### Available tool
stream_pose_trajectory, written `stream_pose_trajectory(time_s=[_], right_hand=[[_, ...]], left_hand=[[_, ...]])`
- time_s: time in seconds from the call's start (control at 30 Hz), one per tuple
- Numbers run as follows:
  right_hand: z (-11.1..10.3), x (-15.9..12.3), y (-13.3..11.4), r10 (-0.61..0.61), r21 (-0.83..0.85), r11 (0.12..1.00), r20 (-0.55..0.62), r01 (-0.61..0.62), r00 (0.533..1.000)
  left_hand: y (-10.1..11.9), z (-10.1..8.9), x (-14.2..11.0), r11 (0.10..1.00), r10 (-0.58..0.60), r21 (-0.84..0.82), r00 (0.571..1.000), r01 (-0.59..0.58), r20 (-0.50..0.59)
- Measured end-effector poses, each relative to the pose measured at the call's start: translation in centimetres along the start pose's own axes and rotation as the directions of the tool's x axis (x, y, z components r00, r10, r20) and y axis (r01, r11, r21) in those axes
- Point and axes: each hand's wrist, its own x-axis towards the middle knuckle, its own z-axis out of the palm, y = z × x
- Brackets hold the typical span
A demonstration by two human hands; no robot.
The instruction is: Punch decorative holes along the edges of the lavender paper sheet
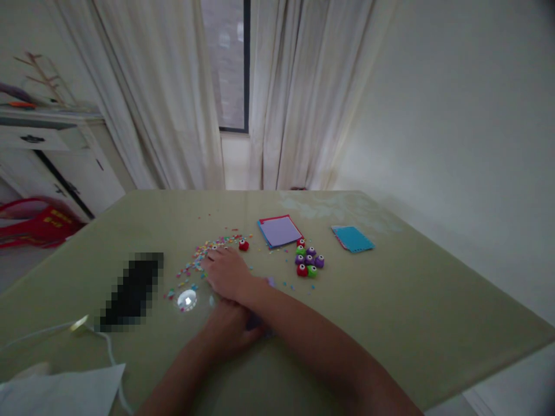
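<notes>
My right hand (225,273) lies palm down on the green table (390,300), fingers stretched toward a scatter of small coloured paper bits (203,254) and a red round punch (243,245). It crosses over my left hand (232,330), which rests on the table beneath the right wrist; its fingers are hidden. A small purple thing (271,282) peeks out beside the right wrist. A cluster of several round punches (309,260), purple, red and green, sits to the right.
A stack of coloured paper (280,230) topped by a lilac sheet and a blue sheet (353,238) lie farther back. A dark pixelated object (130,293), a bright reflection (187,300), a white cable (108,346) and white paper (65,390) are at left. Curtains and a cabinet stand behind.
</notes>
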Motion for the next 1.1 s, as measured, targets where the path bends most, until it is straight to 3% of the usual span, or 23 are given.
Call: stream_pose_trajectory(time_s=[0.2,0.27,0.37,0.47,0.6,0.77,0.93,1.1], right_hand=[[-1.3,-2.4,0.2,-0.006,0.078,0.997,-0.019,0.008,1.0],[-2.5,-4.3,1.2,0.102,0.214,0.974,-0.117,-0.075,0.988],[-3.9,-8.6,3.3,0.347,0.447,0.87,-0.257,-0.207,0.902],[-4.1,-13.6,5.1,0.484,0.531,0.791,-0.238,-0.304,0.842],[-3.4,-18.2,5.7,0.54,0.582,0.723,-0.138,-0.374,0.83],[-3.6,-18.7,5.5,0.535,0.636,0.647,0.012,-0.419,0.845],[-4.1,-18.8,6.2,0.484,0.61,0.678,0.051,-0.411,0.874],[-3.6,-19.2,6.3,0.498,0.635,0.652,0.052,-0.414,0.865]], left_hand=[[0.2,-0.1,0.0,1.0,0.01,0.026,1.0,-0.01,0.004],[0.4,-0.2,0.0,0.999,-0.015,0.04,1.0,0.015,0.006],[0.6,-0.5,0.2,0.998,-0.008,0.062,1.0,0.009,-0.019],[0.8,-0.6,0.3,0.995,-0.015,0.097,0.999,0.02,-0.044],[0.6,-0.1,0.1,0.992,-0.066,0.11,0.997,0.07,-0.039],[0.5,0.1,-0.2,0.989,-0.079,0.125,0.995,0.085,-0.054],[0.7,-0.1,-0.4,0.986,-0.076,0.14,0.994,0.086,-0.076],[0.8,-0.1,-0.6,0.986,-0.078,0.143,0.993,0.09,-0.087]])
